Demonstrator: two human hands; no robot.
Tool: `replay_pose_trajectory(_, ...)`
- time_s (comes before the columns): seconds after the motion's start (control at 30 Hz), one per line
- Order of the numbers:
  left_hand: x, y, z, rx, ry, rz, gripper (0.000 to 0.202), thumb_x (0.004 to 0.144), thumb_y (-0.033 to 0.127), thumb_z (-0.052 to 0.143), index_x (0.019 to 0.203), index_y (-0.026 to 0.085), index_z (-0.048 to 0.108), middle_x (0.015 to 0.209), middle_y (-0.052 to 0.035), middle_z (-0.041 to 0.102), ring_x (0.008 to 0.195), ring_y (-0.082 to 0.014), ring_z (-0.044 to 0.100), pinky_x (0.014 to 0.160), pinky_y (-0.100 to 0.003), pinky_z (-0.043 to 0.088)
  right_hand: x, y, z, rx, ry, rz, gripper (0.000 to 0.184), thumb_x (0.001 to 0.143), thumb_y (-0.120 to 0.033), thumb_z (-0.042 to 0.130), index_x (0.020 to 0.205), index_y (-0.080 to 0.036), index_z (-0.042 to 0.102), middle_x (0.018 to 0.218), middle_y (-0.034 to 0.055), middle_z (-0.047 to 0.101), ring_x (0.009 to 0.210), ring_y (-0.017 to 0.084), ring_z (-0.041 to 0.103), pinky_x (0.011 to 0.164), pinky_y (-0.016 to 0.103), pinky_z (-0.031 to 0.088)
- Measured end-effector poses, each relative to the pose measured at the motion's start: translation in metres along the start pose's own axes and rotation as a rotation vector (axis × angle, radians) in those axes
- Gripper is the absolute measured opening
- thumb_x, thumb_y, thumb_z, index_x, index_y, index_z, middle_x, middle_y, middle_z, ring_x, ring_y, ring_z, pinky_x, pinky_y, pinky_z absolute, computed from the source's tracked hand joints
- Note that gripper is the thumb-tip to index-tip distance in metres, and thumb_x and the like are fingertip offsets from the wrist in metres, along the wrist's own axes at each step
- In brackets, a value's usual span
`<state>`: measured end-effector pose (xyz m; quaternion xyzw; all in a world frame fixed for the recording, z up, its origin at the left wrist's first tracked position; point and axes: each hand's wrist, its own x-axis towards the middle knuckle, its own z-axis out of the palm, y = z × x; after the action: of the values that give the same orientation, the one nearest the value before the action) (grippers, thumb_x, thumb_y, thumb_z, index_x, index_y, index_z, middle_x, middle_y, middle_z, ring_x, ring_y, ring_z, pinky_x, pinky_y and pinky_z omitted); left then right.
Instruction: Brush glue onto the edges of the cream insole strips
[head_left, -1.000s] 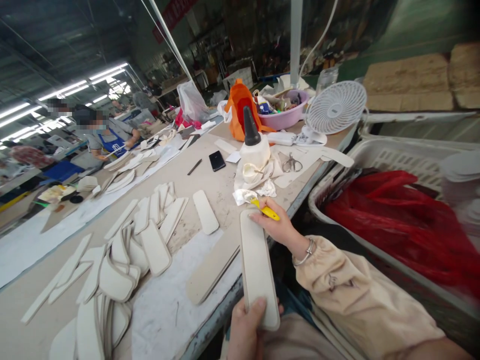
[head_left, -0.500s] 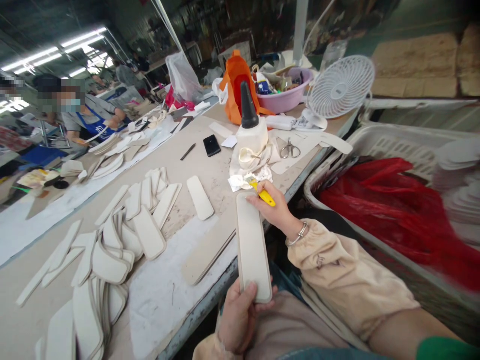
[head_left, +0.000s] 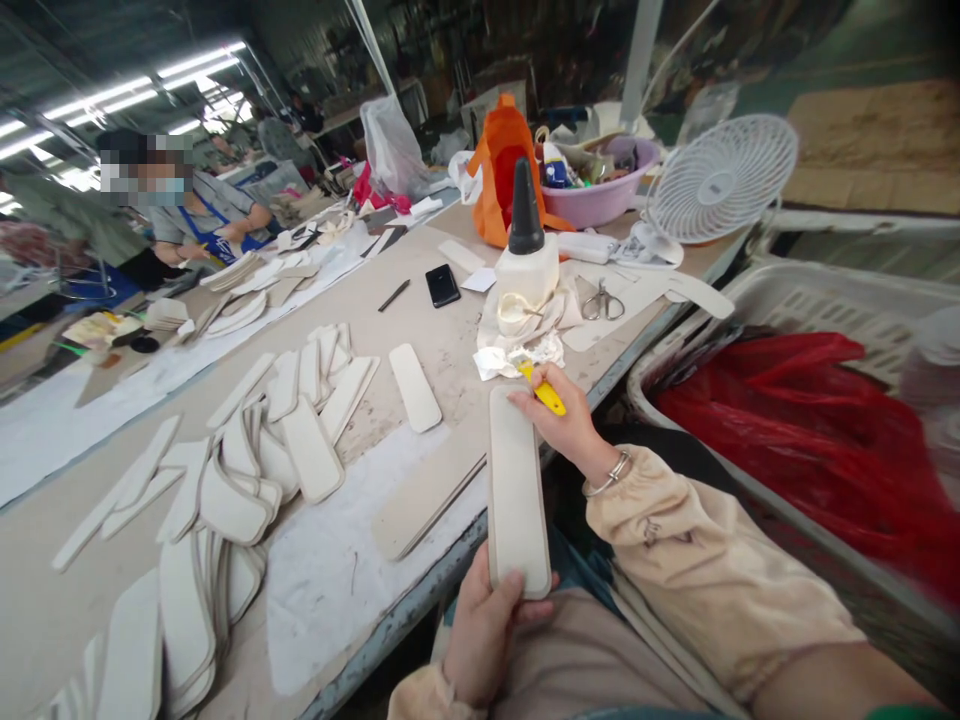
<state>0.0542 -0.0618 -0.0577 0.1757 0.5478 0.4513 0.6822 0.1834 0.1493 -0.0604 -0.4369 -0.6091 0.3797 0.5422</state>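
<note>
My left hand grips the near end of a long off-white panel with rounded corners and a tan edge, thumb on top. It is held over my lap, beside the table edge. My right hand is closed around a yellow-handled brush, its thumb by the far end of the panel. The brush head points at crumpled white paper, and its bristles are hard to make out. Just beyond stands a white bottle with a black conical cap, an open round mouth low on its near side.
Piled similar panels cover the table's left, with one single panel apart. Farther back lie a phone, a pen and scissors. A fan and a crate with red plastic stand right. A co-worker sits across.
The view has turned slightly left, so the table and its things appear shifted right. Both hands keep their hold on the panel and the brush.
</note>
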Motion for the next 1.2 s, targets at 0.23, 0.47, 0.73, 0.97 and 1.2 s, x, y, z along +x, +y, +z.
replay_pose_trajectory(0.23, 0.004, -0.007, -0.007, -0.097, 0.065, -0.061, 0.057, 0.069, 0.044, 0.075, 0.113, 0.013, 0.059, 0.100, -0.0144, 0.071, 0.088, -0.0319, 0.069, 0.061, -0.031, 0.057, -0.002, -0.006, 0.005, -0.026, -0.003, 0.015, 0.029, 0.080, -0.040, 0.065, 0.078, -0.024, 0.041, 0.066, -0.0061, 0.041, 0.057, 0.012, 0.041, 0.056, 0.025, 0.035)
replay_pose_trajectory(0.47, 0.002, -0.006, -0.018, -0.181, 0.056, -0.118, 0.054, 0.064, 0.042, 0.080, 0.107, 0.014, 0.063, 0.097, -0.0137, 0.073, 0.085, -0.0311, 0.071, 0.058, -0.029, 0.057, -0.005, -0.007, 0.014, 0.019, -0.041, 0.038, 0.024, 0.080, -0.033, 0.065, 0.079, -0.024, 0.042, 0.065, -0.0062, 0.044, 0.055, 0.012, 0.042, 0.054, 0.024, 0.036)
replay_pose_trajectory(0.73, -0.001, -0.006, -0.030, -0.163, 0.156, -0.060, 0.056, 0.062, 0.041, 0.082, 0.107, 0.014, 0.063, 0.086, -0.0105, 0.073, 0.072, -0.0243, 0.071, 0.052, -0.025, 0.055, -0.008, -0.006, 0.032, 0.061, -0.086, 0.040, 0.025, 0.080, -0.032, 0.065, 0.082, -0.024, 0.041, 0.066, -0.0070, 0.042, 0.056, 0.012, 0.042, 0.055, 0.024, 0.036)
replay_pose_trajectory(0.97, -0.008, 0.003, -0.043, 0.032, 0.374, 0.036, 0.048, 0.065, 0.049, 0.076, 0.094, 0.011, 0.070, 0.079, -0.0075, 0.072, 0.066, -0.0189, 0.065, 0.047, -0.023, 0.053, -0.010, -0.006, 0.044, 0.024, -0.128, 0.042, 0.029, 0.078, -0.036, 0.067, 0.083, -0.024, 0.042, 0.068, -0.0063, 0.044, 0.056, 0.012, 0.042, 0.056, 0.025, 0.037)
replay_pose_trajectory(1.2, -0.020, 0.017, -0.059, 0.078, 0.314, 0.049, 0.041, 0.077, 0.047, 0.066, 0.096, 0.011, 0.068, 0.084, -0.0070, 0.070, 0.071, -0.0196, 0.065, 0.051, -0.025, 0.055, -0.011, -0.001, 0.058, -0.101, -0.145, 0.004, 0.027, 0.078, -0.037, 0.066, 0.081, -0.023, 0.043, 0.068, -0.0057, 0.045, 0.057, 0.013, 0.043, 0.057, 0.026, 0.036)
